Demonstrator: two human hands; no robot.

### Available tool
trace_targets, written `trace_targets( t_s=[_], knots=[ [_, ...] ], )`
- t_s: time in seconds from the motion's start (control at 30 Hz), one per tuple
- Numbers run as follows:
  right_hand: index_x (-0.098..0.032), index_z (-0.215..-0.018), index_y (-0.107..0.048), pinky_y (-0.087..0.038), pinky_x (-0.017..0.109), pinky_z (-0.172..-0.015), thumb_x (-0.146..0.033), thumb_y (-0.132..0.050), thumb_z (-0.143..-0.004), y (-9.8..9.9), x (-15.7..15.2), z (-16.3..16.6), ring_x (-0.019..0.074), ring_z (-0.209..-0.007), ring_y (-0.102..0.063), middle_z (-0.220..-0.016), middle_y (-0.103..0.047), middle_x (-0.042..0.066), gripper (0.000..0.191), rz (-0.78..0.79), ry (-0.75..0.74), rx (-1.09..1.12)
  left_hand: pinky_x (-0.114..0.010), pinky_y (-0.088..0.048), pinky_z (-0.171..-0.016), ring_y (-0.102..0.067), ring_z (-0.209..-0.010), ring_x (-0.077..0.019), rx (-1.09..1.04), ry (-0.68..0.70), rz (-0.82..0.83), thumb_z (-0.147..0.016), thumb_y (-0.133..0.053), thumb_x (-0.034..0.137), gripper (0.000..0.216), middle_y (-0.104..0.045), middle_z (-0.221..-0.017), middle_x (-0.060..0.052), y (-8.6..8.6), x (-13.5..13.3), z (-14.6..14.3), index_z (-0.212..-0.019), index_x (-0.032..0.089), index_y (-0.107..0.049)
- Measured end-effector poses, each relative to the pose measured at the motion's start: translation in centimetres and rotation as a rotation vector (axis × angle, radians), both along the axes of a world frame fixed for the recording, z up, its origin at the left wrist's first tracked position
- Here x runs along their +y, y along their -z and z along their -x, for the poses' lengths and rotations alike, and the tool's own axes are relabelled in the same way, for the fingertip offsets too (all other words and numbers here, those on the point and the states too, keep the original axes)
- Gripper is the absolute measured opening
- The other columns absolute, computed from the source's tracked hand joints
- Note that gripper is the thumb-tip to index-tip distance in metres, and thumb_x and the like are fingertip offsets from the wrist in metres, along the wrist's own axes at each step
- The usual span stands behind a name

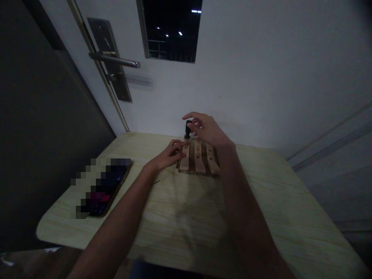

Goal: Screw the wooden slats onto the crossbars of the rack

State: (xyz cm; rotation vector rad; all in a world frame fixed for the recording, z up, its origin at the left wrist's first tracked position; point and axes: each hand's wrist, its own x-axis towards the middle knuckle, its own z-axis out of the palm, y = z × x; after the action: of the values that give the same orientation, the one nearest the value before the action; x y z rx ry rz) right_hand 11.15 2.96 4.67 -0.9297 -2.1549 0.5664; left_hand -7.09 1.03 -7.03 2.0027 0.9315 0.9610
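A small screwdriver point(188, 129) with a black handle stands upright, its tip down on the left of three pale wooden strips point(184, 163). My right hand point(205, 128) is at its handle, thumb against the side and index finger stretched over the top. Beside the shaft, my left hand point(171, 152) grips the left strip, thumb and forefinger on it. The middle strip point(198, 155) and right strip point(211, 159) have dark holes. All three lie across a brown base point(192, 170), partly covered by my right wrist.
A phone point(112, 190), partly pixelated, lies on the left of the light wooden table point(261, 186). A thin dark piece point(156, 182) rests near my left forearm. Behind the table stands a white door point(247, 77) with a metal handle point(116, 60) and a dark window.
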Motion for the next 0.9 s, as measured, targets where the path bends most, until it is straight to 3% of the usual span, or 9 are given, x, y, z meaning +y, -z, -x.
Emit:
trace_targets(
  t_s=[0.1, 0.33, 0.53, 0.9],
  knots=[
    [-0.021, -0.107, -0.062, -0.046, 0.026, -0.067, -0.017, -0.048, -0.083, 0.01, 0.01, -0.04, 0.0098, -0.067, -0.055, -0.083, -0.061, 0.001, 0.027, -0.001, -0.008, -0.014, -0.036, -0.041, -0.098, -0.044, -0.108, -0.0182, 0.028, -0.015, -0.017, -0.086, -0.051, 0.035, 0.041, -0.039, -0.115, -0.005, -0.04, -0.13, -0.11, -0.126, 0.028, -0.049],
    [-0.018, -0.087, -0.066, -0.041, 0.027, -0.066, -0.026, -0.059, -0.079, 0.15, 0.37, -0.11, 0.0112, -0.066, -0.052, -0.072, -0.06, 0.001, 0.014, -0.079, 0.043, -0.01, -0.035, -0.045, -0.093, -0.046, -0.103, -0.018, 0.059, -0.004, -0.015, -0.086, -0.051, 0.036, 0.043, -0.039, -0.115, -0.006, -0.07, -0.21, 0.0, -0.128, 0.028, -0.046],
    [-0.017, -0.072, -0.059, -0.04, 0.026, -0.064, -0.031, -0.065, -0.074, 0.45, 0.55, -0.17, 0.0099, -0.062, -0.05, -0.07, -0.058, 0.0, 0.016, -0.097, 0.035, 0.002, -0.037, -0.042, -0.098, -0.045, -0.106, -0.0189, 0.048, -0.025, -0.005, -0.085, -0.053, 0.036, 0.041, -0.04, -0.114, -0.006, -0.43, -0.46, -0.09, -0.125, 0.028, -0.048],
    [-0.018, -0.078, -0.068, -0.045, 0.029, -0.074, -0.023, -0.06, -0.079, 0.05, 0.53, 0.19, 0.0138, -0.074, -0.059, -0.08, -0.068, 0.004, 0.01, -0.106, 0.023, -0.033, -0.036, -0.04, -0.099, -0.044, -0.108, -0.0184, 0.076, -0.009, -0.033, -0.087, -0.05, 0.037, 0.042, -0.04, -0.114, -0.006, -0.24, -0.28, 0.09, -0.128, 0.028, -0.046]
  ],
)
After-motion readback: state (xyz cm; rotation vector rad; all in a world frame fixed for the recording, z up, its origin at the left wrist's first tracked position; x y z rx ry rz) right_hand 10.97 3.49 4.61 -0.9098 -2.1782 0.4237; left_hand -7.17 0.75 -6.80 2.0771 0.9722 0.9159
